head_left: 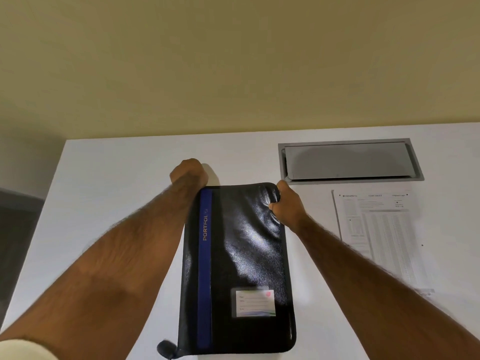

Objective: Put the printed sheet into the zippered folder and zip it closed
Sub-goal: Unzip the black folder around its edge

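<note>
Black leatherette covers the zippered folder (239, 268), which lies flat on the white table (104, 203) between the two forearms. "PORTFOL" is read in pale letters along its blue stripe (205, 268); the rest of the word is hidden. A clear card pocket (255, 303) with ruled lines is seen near the folder's close end, its small writing too blurred to be read. The printed sheet (379, 235) is laid on the table just beyond the right forearm, apart from the folder; its heading and dense table are too faint to be made out, and its near corner is covered by the arm. The left hand (188, 174) is clenched at the folder's far left corner; what is pinched cannot be told. The right hand (287, 203) is closed on the far right corner, the cover creased beneath it. A dark zip tab (166, 348) is seen at the near left corner. A grey hatch (348, 161) is set into the table beyond the right hand.
</note>
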A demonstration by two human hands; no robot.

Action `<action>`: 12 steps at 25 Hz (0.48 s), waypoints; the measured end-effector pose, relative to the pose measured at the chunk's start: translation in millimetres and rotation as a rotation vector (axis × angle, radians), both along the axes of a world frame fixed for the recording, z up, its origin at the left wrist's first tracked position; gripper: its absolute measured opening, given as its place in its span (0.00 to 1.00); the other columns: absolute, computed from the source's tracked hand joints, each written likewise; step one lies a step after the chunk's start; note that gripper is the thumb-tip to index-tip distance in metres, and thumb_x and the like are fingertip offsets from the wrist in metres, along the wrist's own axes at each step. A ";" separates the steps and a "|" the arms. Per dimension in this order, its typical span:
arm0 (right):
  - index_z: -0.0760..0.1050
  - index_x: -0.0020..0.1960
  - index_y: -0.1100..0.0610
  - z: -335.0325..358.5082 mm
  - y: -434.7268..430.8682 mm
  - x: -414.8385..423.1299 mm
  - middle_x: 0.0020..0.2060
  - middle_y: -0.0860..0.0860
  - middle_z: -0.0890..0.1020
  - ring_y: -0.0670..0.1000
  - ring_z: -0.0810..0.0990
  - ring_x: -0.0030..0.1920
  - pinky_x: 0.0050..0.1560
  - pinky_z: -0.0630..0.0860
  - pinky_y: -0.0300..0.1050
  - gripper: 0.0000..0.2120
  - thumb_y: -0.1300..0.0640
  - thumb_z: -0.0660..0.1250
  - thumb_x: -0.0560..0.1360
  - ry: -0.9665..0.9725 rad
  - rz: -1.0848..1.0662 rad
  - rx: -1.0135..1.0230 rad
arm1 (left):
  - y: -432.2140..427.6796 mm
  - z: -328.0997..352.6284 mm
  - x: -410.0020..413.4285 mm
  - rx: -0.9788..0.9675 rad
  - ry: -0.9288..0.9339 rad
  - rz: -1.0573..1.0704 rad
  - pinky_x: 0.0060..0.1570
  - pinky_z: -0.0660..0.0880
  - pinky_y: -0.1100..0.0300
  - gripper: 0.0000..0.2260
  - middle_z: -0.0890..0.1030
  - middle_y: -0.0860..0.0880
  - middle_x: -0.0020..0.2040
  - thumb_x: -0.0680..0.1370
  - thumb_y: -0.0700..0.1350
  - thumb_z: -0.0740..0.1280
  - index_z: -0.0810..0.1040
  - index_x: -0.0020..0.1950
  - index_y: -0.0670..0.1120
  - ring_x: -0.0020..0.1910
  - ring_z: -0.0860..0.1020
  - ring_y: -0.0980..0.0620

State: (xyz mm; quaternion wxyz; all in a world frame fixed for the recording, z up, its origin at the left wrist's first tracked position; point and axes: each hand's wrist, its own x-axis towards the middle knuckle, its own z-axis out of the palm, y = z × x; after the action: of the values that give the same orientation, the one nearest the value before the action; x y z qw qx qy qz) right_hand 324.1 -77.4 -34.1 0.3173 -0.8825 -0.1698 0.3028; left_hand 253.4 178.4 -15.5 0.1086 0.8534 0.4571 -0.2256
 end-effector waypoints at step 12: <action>0.69 0.53 0.56 -1.8 1.9 -0.9 0.47 0.56 0.81 0.57 0.81 0.46 0.44 0.79 0.48 0.16 0.66 0.72 0.72 -0.040 0.024 -0.010 | 15.2 -3.0 -7.4 -0.078 0.180 -0.279 0.67 0.72 0.49 0.19 0.75 0.40 0.70 0.83 0.45 0.63 0.72 0.72 0.39 0.68 0.75 0.41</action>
State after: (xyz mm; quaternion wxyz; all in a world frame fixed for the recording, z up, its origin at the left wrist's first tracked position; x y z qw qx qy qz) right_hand 323.1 -75.5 -35.9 0.3057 -0.8879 -0.1850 0.2899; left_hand 246.0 193.6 -18.5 0.0677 0.8801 0.3331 -0.3315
